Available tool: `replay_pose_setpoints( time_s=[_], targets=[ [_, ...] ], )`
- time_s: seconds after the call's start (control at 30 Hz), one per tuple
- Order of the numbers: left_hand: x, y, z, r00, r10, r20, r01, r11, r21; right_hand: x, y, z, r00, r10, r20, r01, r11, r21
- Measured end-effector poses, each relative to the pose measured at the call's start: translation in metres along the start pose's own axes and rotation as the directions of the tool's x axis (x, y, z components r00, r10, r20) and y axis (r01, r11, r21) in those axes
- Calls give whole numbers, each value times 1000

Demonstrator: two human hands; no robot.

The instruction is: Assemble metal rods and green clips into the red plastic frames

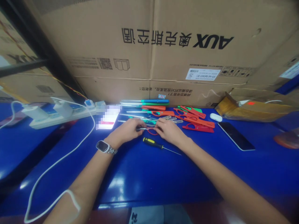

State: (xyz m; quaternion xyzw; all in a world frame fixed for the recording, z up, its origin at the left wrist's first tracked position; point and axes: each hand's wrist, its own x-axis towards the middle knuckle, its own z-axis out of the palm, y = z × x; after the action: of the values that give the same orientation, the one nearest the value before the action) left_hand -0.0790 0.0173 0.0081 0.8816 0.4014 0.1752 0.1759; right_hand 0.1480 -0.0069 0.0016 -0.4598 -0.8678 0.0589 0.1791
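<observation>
Both my hands meet over the blue table around one small long-nosed lighter with a metal rod and a red, loop-shaped part (152,132). My left hand (132,130) pinches the rod end. On the other side, my right hand (170,131) closes its fingers on the red end, hiding much of it. Just below lies a screwdriver (152,143) with a black and yellow handle. Behind my hands are several long-nosed lighters, among them a blue one (155,101) and an orange one (163,113). Red lighter casings (198,128) lie to the right.
A lit phone (109,117) is at left, beside a white power strip (46,122) with a looping white cable (52,166). A dark phone (235,136), a white earbud case (216,117) and an open cardboard box (249,109) are at right. A large carton (168,59) stands behind.
</observation>
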Motion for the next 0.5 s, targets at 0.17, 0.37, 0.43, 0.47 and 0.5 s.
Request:
replay_pose_setpoints(
  time_s=[0.17, 0.37, 0.43, 0.47, 0.5],
  targets=[
    [3, -6, 2, 999, 48, -18, -48, 998, -32, 0, 1, 1, 1000, 11, -9, -11, 999, 35],
    [5, -9, 2, 995, 98, -15, -99, 994, -54, -1, 2, 5, 999, 12, -43, -9, 998, 65],
    [6, -10, 3, 994, 112, -11, -112, 993, -44, -1, 2, 6, 998, 25, -57, -21, 997, 67],
    [6, -11, 3, 993, 114, -10, -114, 993, -36, -2, 2, 7, 997, 34, -64, -30, 997, 70],
    [6, -12, 4, 993, 115, -9, -115, 993, -29, -2, 1, 7, 997, 44, -69, -38, 997, 74]
  ],
)
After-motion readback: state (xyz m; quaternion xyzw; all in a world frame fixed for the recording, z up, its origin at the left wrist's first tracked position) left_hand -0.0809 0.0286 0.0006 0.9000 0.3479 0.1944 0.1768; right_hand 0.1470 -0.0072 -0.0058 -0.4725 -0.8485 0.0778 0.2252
